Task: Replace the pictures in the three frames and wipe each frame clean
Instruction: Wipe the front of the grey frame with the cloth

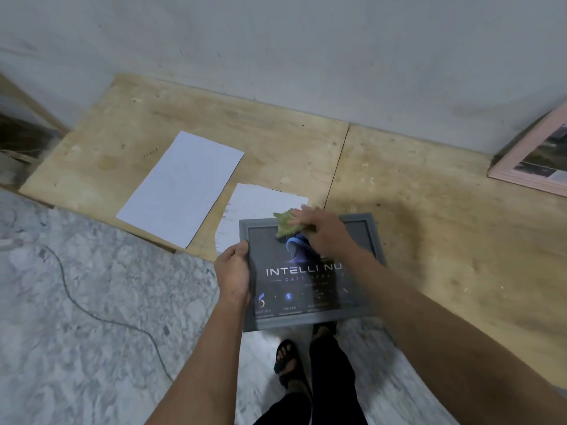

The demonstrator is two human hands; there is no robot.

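A grey picture frame with a dark poster reading "INTELLI NU" is held up in front of me, above the floor. My left hand grips its left edge. Pressed against the glass near the frame's top edge is my right hand, closed over a green cloth. My right forearm hides the right part of the poster. A pink frame with a picture in it leans against the wall at the far right.
A blank white sheet lies on the plywood board, and a second printed sheet lies partly behind the grey frame. A thin cable runs across the marble floor at left. My sandalled feet stand below the frame.
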